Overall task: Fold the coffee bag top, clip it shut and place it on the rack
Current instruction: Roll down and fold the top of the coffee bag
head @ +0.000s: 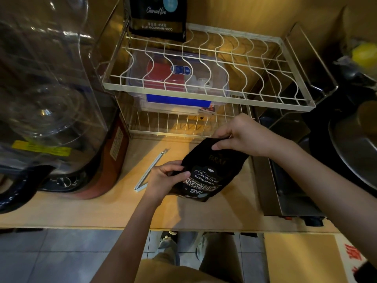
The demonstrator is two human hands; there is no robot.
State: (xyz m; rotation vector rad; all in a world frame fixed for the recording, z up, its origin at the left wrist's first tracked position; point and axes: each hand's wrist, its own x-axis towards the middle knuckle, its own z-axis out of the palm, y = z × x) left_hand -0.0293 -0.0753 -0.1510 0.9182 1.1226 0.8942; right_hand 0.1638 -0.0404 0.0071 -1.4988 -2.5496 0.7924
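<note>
A black coffee bag (206,176) with white lettering is held tilted just above the wooden counter (114,209). My left hand (165,178) grips its left edge near the middle. My right hand (242,135) pinches the bag's top edge, which is bent over. A long white sealing clip (150,170) lies on the counter just left of my left hand, untouched. The white wire rack (206,64) stands behind, with its upper shelf bare at the centre and right.
A second black coffee bag (158,17) stands at the rack's back left. A clear plastic box (177,78) sits under the upper shelf. A large clear blender jug (44,94) fills the left. A metal appliance (285,180) and pans crowd the right.
</note>
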